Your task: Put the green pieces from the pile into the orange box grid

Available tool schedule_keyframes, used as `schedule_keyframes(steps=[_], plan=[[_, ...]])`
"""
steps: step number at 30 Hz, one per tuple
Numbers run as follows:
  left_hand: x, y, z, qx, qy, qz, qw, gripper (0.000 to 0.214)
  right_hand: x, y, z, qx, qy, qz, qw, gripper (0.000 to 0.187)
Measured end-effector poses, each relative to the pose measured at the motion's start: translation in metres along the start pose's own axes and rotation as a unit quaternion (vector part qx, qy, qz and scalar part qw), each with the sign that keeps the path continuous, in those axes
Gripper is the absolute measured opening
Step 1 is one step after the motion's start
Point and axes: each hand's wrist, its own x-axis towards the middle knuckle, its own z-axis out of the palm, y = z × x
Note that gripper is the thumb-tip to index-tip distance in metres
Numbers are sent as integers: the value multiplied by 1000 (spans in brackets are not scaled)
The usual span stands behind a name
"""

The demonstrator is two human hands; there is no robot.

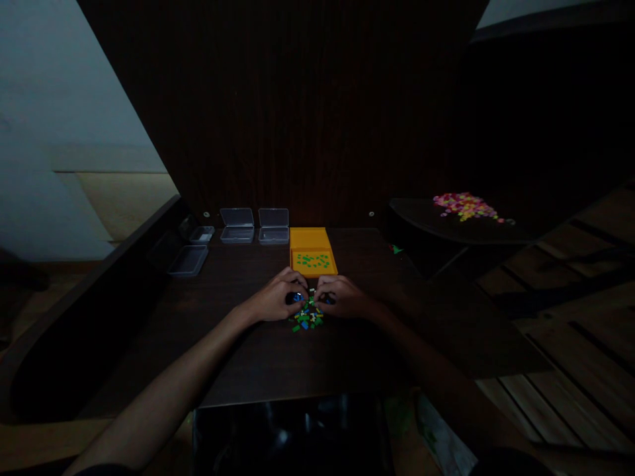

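A small heap of tiny coloured pieces point(307, 318), green, blue, yellow and white, lies on the dark wooden table point(258, 357). My left hand point(278, 296) and my right hand point(342, 296) rest at the heap's far side, fingers curled inward over it. What the fingertips pinch is too small and dim to name. Just beyond the hands stands an open yellow box point(311, 259) with several green pieces in its tray.
Two clear plastic boxes point(237, 225) point(273, 225) stand open at the back left, with two more point(188, 260) point(202, 233) further left. A pile of pink and yellow pieces point(465, 205) lies on a side surface at right. The scene is very dark.
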Motion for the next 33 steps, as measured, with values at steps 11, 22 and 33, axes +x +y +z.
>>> schedule_keyframes(steps=[11, 22, 33], plan=[[2, 2, 3, -11, 10, -1, 1000, 10, 1, -1, 1, 9, -10, -4, 1000, 2], [3, 4, 5, -12, 8, 1, 1000, 11, 4, 7, -15, 23, 46, 31, 998, 8], [4, 6, 8, -7, 8, -7, 1000, 11, 13, 38, -30, -31, 165, 147, 975, 14]])
